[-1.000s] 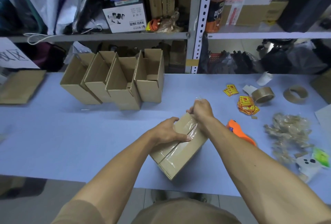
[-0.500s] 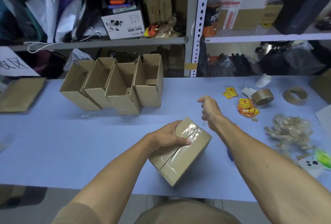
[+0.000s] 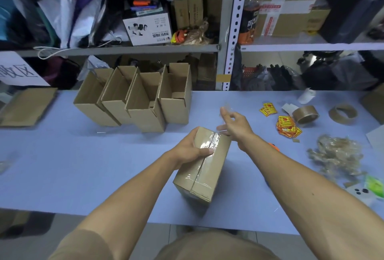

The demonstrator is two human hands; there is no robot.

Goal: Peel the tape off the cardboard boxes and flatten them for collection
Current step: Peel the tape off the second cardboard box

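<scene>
Cardboard box (image 3: 204, 166) sits under left hand (image 3: 190, 149) grip, thumb on tape.

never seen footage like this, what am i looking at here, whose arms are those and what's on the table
There is no machine: a person wears a camera on the head, looking down at their own arms. The left hand grips a taped cardboard box on the blue table. The right hand is lifted beyond it, fingers spread; a clear tape strip seems to cling to it. Behind stand four open boxes. To the right lie tape rolls, stickers and a wad of peeled tape.
</scene>
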